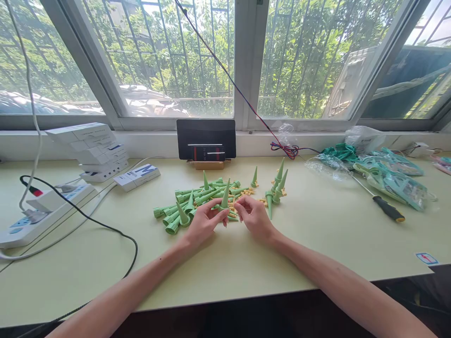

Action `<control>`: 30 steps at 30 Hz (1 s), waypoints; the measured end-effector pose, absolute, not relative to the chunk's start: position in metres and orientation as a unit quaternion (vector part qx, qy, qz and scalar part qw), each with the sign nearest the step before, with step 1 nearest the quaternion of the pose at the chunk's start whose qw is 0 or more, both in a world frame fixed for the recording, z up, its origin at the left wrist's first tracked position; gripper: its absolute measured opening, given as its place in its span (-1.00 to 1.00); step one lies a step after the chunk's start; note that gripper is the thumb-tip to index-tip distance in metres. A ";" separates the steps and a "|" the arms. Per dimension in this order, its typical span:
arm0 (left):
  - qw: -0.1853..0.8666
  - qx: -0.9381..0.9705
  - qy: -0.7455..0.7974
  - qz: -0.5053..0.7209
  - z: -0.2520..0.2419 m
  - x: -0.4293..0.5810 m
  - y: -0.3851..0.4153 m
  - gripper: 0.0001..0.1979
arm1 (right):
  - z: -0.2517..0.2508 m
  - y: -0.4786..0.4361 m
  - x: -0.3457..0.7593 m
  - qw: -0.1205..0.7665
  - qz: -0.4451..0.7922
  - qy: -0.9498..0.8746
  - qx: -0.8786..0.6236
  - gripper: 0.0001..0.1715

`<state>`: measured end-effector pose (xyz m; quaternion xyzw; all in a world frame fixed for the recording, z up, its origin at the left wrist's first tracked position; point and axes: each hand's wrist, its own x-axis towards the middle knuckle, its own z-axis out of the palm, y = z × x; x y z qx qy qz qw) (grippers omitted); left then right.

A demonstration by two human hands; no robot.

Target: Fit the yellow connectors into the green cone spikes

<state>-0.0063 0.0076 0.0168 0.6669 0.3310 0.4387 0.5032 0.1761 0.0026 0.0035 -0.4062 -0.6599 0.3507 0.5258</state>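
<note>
A heap of green cone-shaped plastic spikes (192, 202) lies on the pale table (317, 234), mixed with small yellow pieces (243, 192). My left hand (204, 223) pinches one upright green spike (224, 197) at its base. My right hand (254, 217) is closed beside it, fingertips pinched on something small that I cannot make out. A few spikes (278, 185) stand apart to the right of the heap.
A dark tablet (206, 138) leans on a wooden stand under the window. White boxes (97, 150) and a power strip (35, 213) with cables sit at left. A screwdriver (385, 206) and plastic bags of green parts (387, 173) lie at right.
</note>
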 end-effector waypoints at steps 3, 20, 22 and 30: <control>0.497 0.667 0.340 0.440 0.019 -0.006 0.006 -0.68 | 0.004 0.002 0.176 0.522 0.347 -0.664 -0.409 -0.66; 0.540 0.628 0.341 0.445 0.018 -0.006 0.007 -0.70 | 0.006 0.004 0.178 0.525 0.232 -0.721 -0.389 -0.73; 0.534 0.633 0.342 0.444 0.018 -0.006 0.007 -0.69 | 0.005 0.005 0.178 0.521 0.212 -0.732 -0.385 -0.75; 0.485 0.679 0.360 0.418 0.020 -0.008 0.006 -0.70 | 0.002 0.007 0.178 0.509 0.190 -0.746 -0.385 -0.73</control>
